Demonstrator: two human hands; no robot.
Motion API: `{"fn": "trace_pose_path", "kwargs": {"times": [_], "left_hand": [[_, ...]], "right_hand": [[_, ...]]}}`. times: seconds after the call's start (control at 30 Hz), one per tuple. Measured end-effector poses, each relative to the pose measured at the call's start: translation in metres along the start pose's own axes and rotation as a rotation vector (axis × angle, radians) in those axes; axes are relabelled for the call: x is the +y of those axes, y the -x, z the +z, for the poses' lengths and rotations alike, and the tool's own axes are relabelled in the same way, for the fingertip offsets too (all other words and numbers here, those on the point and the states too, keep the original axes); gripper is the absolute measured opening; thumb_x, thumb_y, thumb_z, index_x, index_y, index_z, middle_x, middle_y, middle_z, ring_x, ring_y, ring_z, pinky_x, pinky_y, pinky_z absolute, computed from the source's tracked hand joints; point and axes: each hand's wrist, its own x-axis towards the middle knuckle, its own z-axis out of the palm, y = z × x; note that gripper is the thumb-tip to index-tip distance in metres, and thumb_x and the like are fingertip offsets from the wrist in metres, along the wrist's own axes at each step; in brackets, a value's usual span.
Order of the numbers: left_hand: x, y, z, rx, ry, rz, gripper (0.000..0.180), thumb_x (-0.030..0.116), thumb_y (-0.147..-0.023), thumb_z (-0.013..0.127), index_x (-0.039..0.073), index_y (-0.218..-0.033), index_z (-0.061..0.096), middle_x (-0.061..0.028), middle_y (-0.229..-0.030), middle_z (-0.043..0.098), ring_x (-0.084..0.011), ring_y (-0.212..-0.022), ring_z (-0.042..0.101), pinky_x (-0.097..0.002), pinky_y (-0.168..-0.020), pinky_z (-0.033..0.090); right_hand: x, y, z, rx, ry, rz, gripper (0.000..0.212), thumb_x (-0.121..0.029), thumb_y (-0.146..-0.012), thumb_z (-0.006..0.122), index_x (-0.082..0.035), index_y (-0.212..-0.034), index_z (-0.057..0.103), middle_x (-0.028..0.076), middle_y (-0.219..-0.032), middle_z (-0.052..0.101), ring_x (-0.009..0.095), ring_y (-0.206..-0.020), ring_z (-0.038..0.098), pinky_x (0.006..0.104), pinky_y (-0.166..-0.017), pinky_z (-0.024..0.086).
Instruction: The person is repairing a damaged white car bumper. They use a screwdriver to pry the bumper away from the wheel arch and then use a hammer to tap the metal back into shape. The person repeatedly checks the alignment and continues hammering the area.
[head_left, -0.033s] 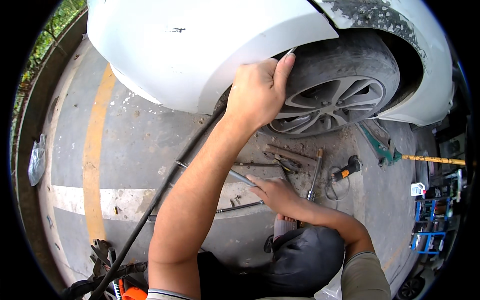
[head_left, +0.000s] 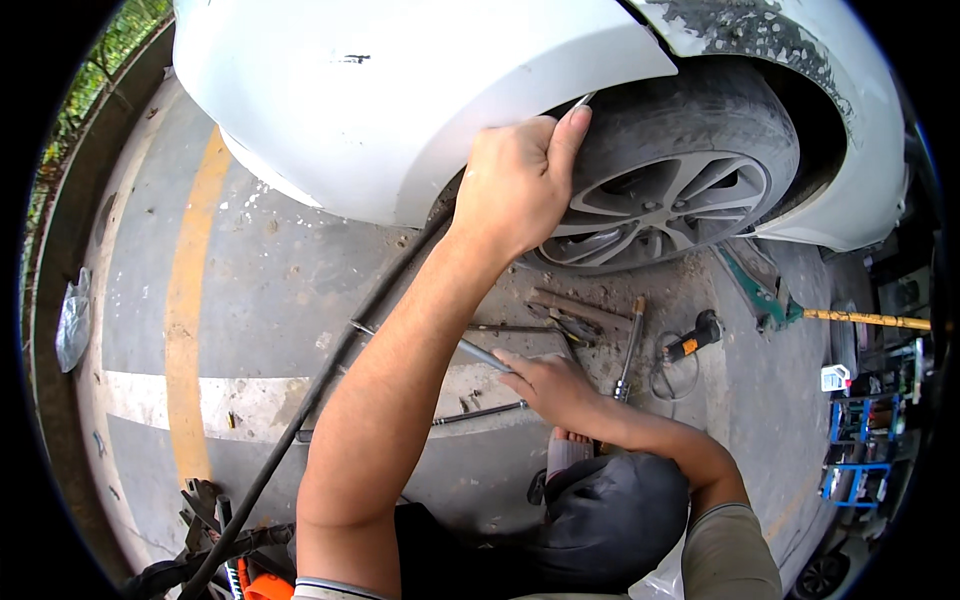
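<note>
My left hand (head_left: 515,185) is closed at the lip of the white car's wheel arch (head_left: 530,85), with the thumb up. A thin metal rod (head_left: 586,99) sticks out past the thumb, its tip at the arch edge above the tire (head_left: 690,120); the rest is hidden in the fist. Lower down, my right hand (head_left: 555,385) is wrapped round a grey metal bar (head_left: 484,354). That bar passes behind my left forearm and shows again across a long black bar (head_left: 300,425), which slants up to the car. Whether the two bars are joined I cannot tell.
Below the alloy wheel (head_left: 660,205) lie a long-handled ratchet (head_left: 632,350), a corded black and orange tool (head_left: 693,340) and a rusty strip (head_left: 580,308). A green jack (head_left: 750,290) with a yellow handle stands right. Blue racks (head_left: 860,450) stand beyond; a plastic bag (head_left: 73,325) lies left.
</note>
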Motion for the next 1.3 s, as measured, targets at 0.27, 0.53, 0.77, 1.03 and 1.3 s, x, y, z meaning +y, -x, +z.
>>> {"fn": "trace_pose_path", "kwargs": {"times": [0.27, 0.53, 0.77, 1.03, 1.3], "left_hand": [[0.003, 0.0, 0.001, -0.107, 0.157, -0.123, 0.062, 0.044, -0.098, 0.048, -0.004, -0.059, 0.053, -0.0185, -0.049, 0.047, -0.0294, -0.046, 0.043, -0.0423, -0.052, 0.041], [-0.004, -0.003, -0.002, -0.19, 0.178, -0.184, 0.067, 0.049, -0.098, 0.043, -0.005, -0.061, 0.051, -0.0161, -0.049, 0.045, -0.0242, -0.047, 0.041, -0.042, -0.054, 0.041], [-0.007, -0.007, -0.004, -0.151, 0.175, -0.13, 0.063, 0.05, -0.096, 0.047, -0.005, -0.067, 0.055, -0.0183, -0.053, 0.048, -0.024, -0.052, 0.047, -0.0406, -0.061, 0.046], [-0.013, -0.008, 0.0, -0.154, 0.227, -0.148, 0.063, 0.05, -0.097, 0.047, -0.003, -0.064, 0.052, -0.0065, -0.05, 0.039, -0.0137, -0.053, 0.038, -0.0352, -0.053, 0.04], [-0.009, -0.006, 0.001, -0.184, 0.263, -0.203, 0.064, 0.048, -0.098, 0.047, -0.003, -0.061, 0.045, -0.0047, -0.053, 0.034, -0.0129, -0.055, 0.034, -0.035, -0.052, 0.037]], "right_hand": [[0.005, 0.005, -0.007, -0.028, 0.014, 0.083, 0.04, -0.028, -0.094, 0.057, -0.007, -0.128, 0.056, 0.023, -0.072, 0.061, 0.041, -0.069, 0.061, 0.0448, -0.062, 0.048], [0.001, 0.007, -0.019, -0.099, 0.005, 0.121, 0.04, -0.03, -0.095, 0.054, -0.011, -0.131, 0.055, 0.021, -0.071, 0.062, 0.039, -0.065, 0.063, 0.0449, -0.062, 0.05], [0.005, 0.006, -0.016, 0.027, -0.003, -0.036, 0.038, -0.023, -0.093, 0.059, -0.009, -0.128, 0.056, 0.02, -0.074, 0.064, 0.038, -0.066, 0.063, 0.0436, -0.06, 0.05], [0.006, -0.003, -0.012, 0.234, 0.022, -0.217, 0.039, -0.016, -0.09, 0.062, -0.007, -0.127, 0.055, 0.016, -0.072, 0.064, 0.036, -0.06, 0.061, 0.0417, -0.054, 0.049], [0.045, 0.021, 0.023, -0.085, 0.435, -0.445, 0.045, -0.03, -0.097, 0.05, -0.017, -0.139, 0.043, 0.012, -0.065, 0.061, 0.029, -0.055, 0.063, 0.0393, -0.049, 0.052]]}}
